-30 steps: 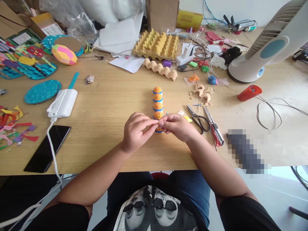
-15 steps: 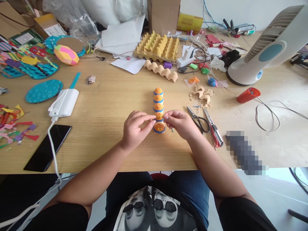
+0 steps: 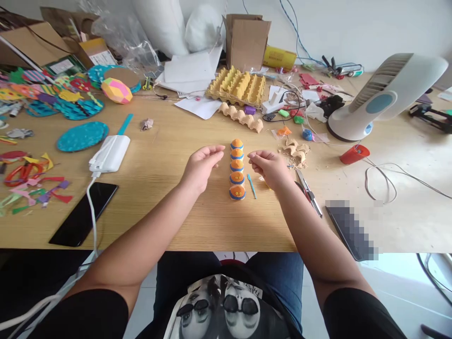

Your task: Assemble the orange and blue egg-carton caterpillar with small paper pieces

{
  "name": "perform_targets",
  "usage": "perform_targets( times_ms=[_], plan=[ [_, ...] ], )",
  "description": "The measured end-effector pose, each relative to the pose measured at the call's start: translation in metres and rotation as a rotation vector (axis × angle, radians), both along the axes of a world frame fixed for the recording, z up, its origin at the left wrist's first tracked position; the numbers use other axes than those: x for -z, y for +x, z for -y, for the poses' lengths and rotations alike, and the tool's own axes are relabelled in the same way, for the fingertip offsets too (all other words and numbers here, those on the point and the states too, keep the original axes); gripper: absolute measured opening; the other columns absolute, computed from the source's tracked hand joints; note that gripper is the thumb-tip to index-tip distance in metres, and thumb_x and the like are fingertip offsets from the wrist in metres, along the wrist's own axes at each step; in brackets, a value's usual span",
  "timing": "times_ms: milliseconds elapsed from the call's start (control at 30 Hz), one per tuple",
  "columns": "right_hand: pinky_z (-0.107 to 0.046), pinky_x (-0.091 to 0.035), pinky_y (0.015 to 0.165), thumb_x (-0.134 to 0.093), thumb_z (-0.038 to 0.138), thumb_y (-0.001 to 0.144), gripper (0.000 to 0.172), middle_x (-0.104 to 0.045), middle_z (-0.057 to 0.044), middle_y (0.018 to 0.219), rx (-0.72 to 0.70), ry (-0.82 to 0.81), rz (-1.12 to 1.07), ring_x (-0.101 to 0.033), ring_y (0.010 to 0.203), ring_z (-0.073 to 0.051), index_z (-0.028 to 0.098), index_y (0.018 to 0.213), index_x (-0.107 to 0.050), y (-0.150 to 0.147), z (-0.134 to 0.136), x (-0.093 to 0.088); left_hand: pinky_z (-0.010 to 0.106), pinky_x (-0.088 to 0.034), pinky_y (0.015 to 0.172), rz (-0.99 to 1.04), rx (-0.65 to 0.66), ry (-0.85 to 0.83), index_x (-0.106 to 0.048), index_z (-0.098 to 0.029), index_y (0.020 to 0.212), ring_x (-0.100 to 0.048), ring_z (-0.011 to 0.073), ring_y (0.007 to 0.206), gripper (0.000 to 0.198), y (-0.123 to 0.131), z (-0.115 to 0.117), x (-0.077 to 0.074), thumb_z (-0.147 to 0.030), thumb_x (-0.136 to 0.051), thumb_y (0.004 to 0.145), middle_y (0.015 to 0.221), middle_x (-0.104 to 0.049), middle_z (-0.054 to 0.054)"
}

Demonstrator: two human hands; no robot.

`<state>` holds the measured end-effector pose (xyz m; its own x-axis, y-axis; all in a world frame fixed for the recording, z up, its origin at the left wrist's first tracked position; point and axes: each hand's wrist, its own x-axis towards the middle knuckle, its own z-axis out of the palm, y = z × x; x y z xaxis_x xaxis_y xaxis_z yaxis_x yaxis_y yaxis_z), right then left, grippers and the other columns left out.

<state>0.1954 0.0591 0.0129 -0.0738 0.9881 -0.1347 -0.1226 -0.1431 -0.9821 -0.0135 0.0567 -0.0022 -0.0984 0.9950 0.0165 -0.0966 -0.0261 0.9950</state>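
Note:
A row of egg-carton cups (image 3: 237, 165), topped with orange and edged in blue, stands on the table in front of me. Small yellow marks like eyes and mouths show on the nearest cups. Left of the row, my left hand (image 3: 203, 167) is raised, its fingers stretched out and the thumb slightly apart from them. On the other side, my right hand (image 3: 270, 167) has thumb and forefinger pinched together; anything between them is too small to make out. Neither hand touches the cups. A thin blue stick tool (image 3: 252, 186) lies between the row and my right hand.
A utility knife (image 3: 309, 193) lies beyond my right wrist, partly covering scissors. Farther back are carton scraps (image 3: 295, 151), a red cup (image 3: 355, 154), a white fan (image 3: 374, 101) and a yellow egg tray (image 3: 238, 87). Leftward lie a power bank (image 3: 110, 154) and a phone (image 3: 84, 214).
Both hands have drawn apart from the near cups to either side of the row. The blue stick tool has come into fuller view. The camera view has shifted slightly.

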Motion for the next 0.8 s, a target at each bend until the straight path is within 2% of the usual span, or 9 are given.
perform_targets(
  times_ms=[133,233,333,533,800],
  plan=[
    [-0.022,-0.041,0.052,-0.086,0.042,0.066,0.031,-0.062,0.001,0.063,0.022,0.004,0.066,-0.049,0.054,-0.007,0.017,0.074,-0.070,-0.010,-0.014,0.020,0.028,-0.052,0.078,0.000,0.042,-0.009,-0.074,-0.017,0.096,-0.067,0.0164,0.089,0.028,0.019,-0.017,0.019,-0.033,-0.077,0.072,0.099,-0.075,0.006],
    [-0.022,-0.041,0.052,-0.085,0.042,0.066,0.031,-0.064,0.002,0.063,-0.016,0.017,0.114,-0.049,0.053,-0.007,0.016,0.076,-0.071,-0.013,-0.014,0.031,0.031,-0.053,0.087,-0.039,0.074,0.034,-0.074,-0.016,0.097,-0.067,0.0177,0.094,0.028,0.023,-0.018,0.036,-0.033,-0.075,0.075,0.101,-0.076,0.007],
    [-0.022,-0.039,0.051,-0.085,0.042,0.066,0.031,-0.066,0.001,0.065,-0.047,0.038,0.158,-0.049,0.053,-0.008,0.017,0.078,-0.073,-0.014,-0.012,0.037,0.031,-0.053,0.090,-0.071,0.125,0.040,-0.075,-0.017,0.096,-0.069,0.0182,0.095,0.025,0.020,-0.015,0.045,-0.033,-0.074,0.078,0.101,-0.076,0.007],
    [-0.023,-0.040,0.053,-0.084,0.044,0.069,0.032,-0.072,-0.002,0.075,-0.097,0.067,0.215,-0.050,0.055,-0.009,0.017,0.082,-0.075,-0.015,-0.010,0.042,0.029,-0.054,0.082,-0.330,0.170,0.196,-0.077,-0.019,0.097,-0.070,0.0172,0.088,0.019,0.012,-0.014,0.036,-0.032,-0.068,0.087,0.099,-0.077,0.006],
    [-0.024,-0.041,0.053,-0.081,0.050,0.071,0.035,-0.072,-0.003,0.075,-0.070,0.108,0.256,-0.052,0.055,-0.011,0.018,0.084,-0.075,-0.014,-0.009,0.044,0.027,-0.053,0.076,-0.534,0.171,0.305,-0.077,-0.020,0.094,-0.066,0.0145,0.080,0.013,0.009,-0.013,0.029,-0.027,-0.068,0.087,0.095,-0.075,0.004]
  ],
)
